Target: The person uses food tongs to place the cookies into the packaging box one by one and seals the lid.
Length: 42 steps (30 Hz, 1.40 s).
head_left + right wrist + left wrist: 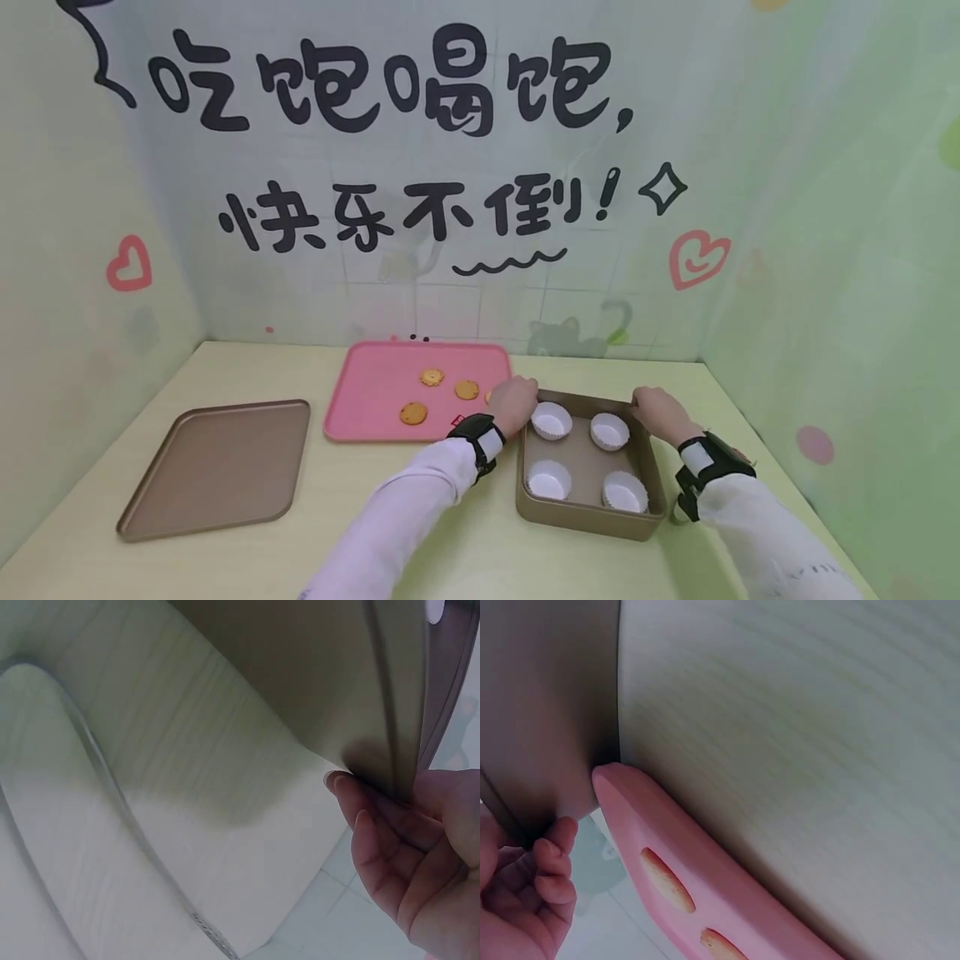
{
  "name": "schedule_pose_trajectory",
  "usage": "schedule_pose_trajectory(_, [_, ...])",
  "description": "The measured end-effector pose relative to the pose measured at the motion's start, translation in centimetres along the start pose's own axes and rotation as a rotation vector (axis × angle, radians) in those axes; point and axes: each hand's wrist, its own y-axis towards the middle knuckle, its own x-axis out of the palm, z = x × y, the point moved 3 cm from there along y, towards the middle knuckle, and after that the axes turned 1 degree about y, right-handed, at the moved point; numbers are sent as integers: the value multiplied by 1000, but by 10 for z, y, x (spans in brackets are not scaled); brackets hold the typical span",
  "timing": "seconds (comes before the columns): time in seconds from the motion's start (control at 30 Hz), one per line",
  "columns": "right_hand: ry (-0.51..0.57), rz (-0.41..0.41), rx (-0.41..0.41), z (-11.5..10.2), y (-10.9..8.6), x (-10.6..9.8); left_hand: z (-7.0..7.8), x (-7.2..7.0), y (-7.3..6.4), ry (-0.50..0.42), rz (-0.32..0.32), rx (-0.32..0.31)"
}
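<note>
A deep brown baking pan [588, 518] stands at the right of the table with several white paper baking cups inside, one of them a front cup [549, 481]. My left hand [514, 406] grips the pan's far left corner by the rim. At the far right corner, my right hand [663, 414] pinches the rim. The left wrist view shows curled left fingers [553, 859] against the pan wall [547, 690]. In the right wrist view, the right fingers [375, 847] hold the pan's corner from outside, thumb across the rim.
Beside the pan lies a pink tray [367, 408] with several cookies, one a round cookie [413, 413]; my left wrist overlaps its right end. A flat brown baking sheet [217, 467] lies at the left. Behind the table hangs a printed backdrop [420, 308].
</note>
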Motion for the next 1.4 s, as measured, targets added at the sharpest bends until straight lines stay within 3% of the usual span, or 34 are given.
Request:
schedule_pose_trajectory(0.33, [35,-3,-56,-13,-24,-3,5,-8,-24,-68,-18,60])
schedule_pose_trajectory(0.53, [61,-28,-46,-19,-31,1,4,-9,-37,-18,14,93])
schedule_pose_trajectory(0.9, [72,-37,-82,-36,-41,6,-4,-17,-62,-103,-31,33])
schedule_pose_trajectory(1.13, [87,-56,-124,-55,-37,11,-20,-27,-81,-122,-49,12])
schedule_pose_trajectory(1.4, [136,-84,-188,-85,-29,18,-47,-37,-103,-110,-21,4])
